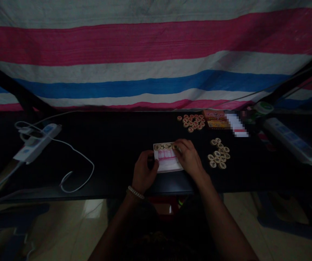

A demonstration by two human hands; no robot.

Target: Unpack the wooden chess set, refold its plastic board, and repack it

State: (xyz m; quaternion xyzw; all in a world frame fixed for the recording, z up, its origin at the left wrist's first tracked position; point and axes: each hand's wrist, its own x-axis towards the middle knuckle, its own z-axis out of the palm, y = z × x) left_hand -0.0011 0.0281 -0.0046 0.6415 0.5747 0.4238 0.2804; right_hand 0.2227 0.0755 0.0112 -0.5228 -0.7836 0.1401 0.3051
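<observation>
Near the front edge of the black table (117, 141) lies a shallow white box (169, 167). The left hand (145, 170) touches its left side, thumb and fingers parted; whether they grip the wall cannot be told. The right hand (188, 156) reaches over its far right corner, fingertips on the last disc (174, 146) of a row along the far wall; whether they pinch it cannot be told. To the right lie loose black-marked discs (217, 153); farther back, red-marked discs (195, 125) beside a printed carton (214, 117). Behind hangs a striped sheet (145, 45).
</observation>
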